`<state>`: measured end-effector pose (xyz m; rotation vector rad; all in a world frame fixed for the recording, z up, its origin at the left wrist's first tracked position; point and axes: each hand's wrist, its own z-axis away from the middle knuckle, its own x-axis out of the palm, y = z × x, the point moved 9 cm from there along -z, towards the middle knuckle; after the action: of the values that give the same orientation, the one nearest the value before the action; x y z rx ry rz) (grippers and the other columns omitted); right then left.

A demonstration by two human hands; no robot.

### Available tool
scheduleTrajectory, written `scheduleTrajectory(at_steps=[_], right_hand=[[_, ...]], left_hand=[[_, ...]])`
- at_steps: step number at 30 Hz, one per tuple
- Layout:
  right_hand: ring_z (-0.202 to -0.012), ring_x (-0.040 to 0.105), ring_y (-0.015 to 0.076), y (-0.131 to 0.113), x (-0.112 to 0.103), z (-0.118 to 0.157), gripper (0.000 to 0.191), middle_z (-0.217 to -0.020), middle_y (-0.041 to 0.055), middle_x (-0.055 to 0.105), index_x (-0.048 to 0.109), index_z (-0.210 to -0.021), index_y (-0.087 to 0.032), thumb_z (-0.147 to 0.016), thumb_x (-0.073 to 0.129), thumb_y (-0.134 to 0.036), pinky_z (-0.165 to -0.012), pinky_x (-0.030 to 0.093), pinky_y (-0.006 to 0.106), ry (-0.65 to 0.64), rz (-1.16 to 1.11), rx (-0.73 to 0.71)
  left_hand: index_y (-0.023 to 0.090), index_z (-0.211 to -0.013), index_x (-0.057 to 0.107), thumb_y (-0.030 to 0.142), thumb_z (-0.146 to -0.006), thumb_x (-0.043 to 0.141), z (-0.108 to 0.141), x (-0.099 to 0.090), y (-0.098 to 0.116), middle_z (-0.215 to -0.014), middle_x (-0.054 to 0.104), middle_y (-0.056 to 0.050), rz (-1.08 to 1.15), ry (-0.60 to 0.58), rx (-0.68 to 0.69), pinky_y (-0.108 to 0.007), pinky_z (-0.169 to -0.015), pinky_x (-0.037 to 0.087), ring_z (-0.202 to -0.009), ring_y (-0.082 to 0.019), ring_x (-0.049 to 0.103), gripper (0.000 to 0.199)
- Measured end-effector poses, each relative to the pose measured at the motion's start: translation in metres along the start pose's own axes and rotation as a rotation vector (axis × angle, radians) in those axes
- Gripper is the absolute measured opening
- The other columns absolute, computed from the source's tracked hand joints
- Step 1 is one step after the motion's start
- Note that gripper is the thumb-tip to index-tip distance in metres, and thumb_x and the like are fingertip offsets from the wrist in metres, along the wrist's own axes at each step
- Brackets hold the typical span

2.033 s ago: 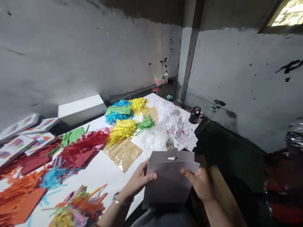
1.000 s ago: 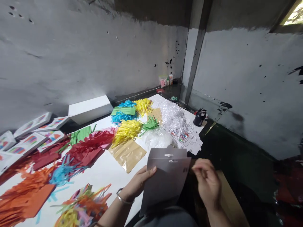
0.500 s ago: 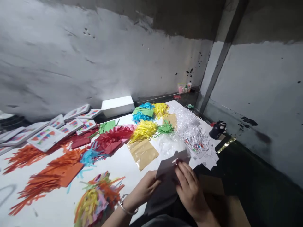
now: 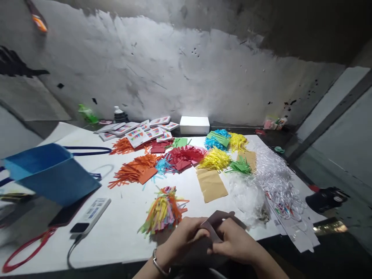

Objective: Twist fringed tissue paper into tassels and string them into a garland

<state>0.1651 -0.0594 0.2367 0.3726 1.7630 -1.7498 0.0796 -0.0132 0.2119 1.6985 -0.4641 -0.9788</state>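
A grey-white sheet of card (image 4: 214,231) is bent between my two hands at the table's front edge. My left hand (image 4: 194,233), with a bracelet on its wrist, pinches the card's left side. My right hand (image 4: 229,239) is closed on its right side. The card's lower part lies in shadow. Left of my hands sits a multicoloured bundle of paper strips (image 4: 164,212). A brown paper packet (image 4: 211,185) and a heap of clear plastic (image 4: 247,195) lie beyond them.
Orange (image 4: 133,170), red (image 4: 184,157) and yellow (image 4: 215,159) fringes spread across the white table. Printed packs (image 4: 136,136) and a white box (image 4: 194,125) stand at the back. At left are a blue bag (image 4: 58,178) and a power bank (image 4: 90,217); white strings (image 4: 273,166) lie right.
The view has swung left, bringing the blue bag and power bank in. The card, flat before, is now bent, and my hands have come closer together on it.
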Motion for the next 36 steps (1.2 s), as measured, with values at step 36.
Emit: scheduleTrajectory(at_steps=[36], right_hand=[[-0.107,0.061,0.0296,0.096,-0.015,-0.03,0.052,-0.112,0.0092,0.069,0.067,-0.116,-0.018,-0.08,0.063,-0.055,-0.098,0.043,0.041,-0.209,-0.835,0.214]], left_hand=[[0.019,-0.142,0.033,0.045,-0.088,0.055,-0.025,0.011,-0.025,-0.107,0.065,-0.011,-0.979,0.422,0.03,-0.043,-0.087,0.045,-0.094,-0.025,0.059,0.064]])
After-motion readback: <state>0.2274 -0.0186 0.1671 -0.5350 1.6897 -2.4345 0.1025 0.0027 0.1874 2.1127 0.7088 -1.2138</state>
